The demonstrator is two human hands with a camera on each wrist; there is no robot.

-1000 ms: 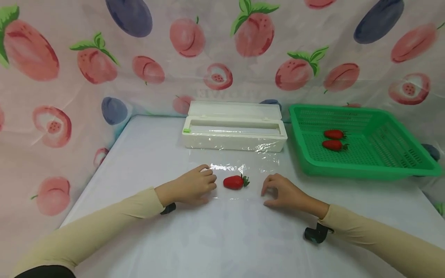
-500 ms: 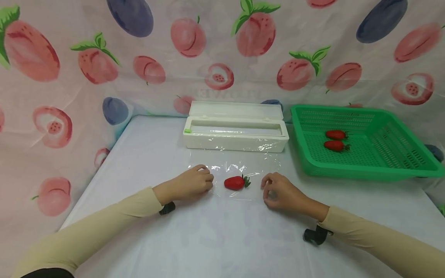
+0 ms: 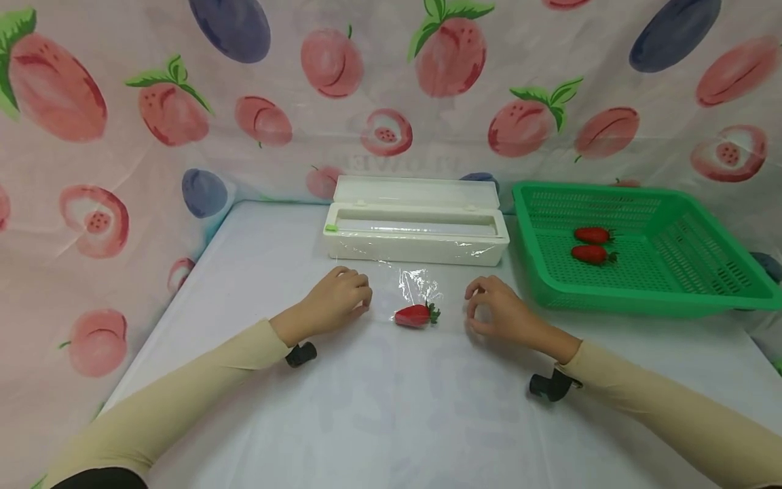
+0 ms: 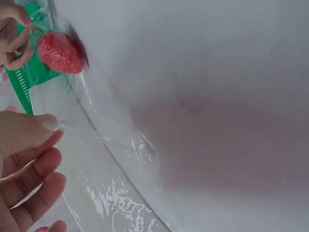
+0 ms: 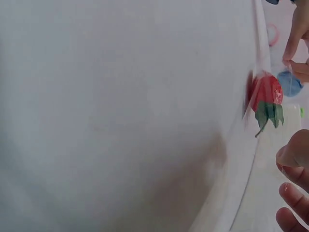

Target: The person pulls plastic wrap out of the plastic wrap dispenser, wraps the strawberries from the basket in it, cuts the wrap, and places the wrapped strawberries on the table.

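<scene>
A red strawberry (image 3: 412,315) with green leaves lies on the white table between the two hands. Clear cling film (image 3: 418,280) runs from the dispenser box toward the hands, and in the right wrist view the strawberry (image 5: 267,92) shows through it. My left hand (image 3: 334,302), to the strawberry's left, pinches a gathered bit of the film between thumb and index finger, with the other fingers loosely bent. On the other side my right hand (image 3: 507,312) pinches the film's opposite corner, thumb against index finger. Both hands are raised slightly above the table.
Behind the hands stands a white cling film dispenser box (image 3: 415,251) with its lid raised. To the right is a green plastic basket (image 3: 647,297) holding two more strawberries (image 3: 591,255). A fruit-printed curtain (image 3: 269,163) hangs behind the table.
Both hands have shifted up and away from me, toward the box, with the film's near edge. The film now lies over the strawberry, which has barely moved.
</scene>
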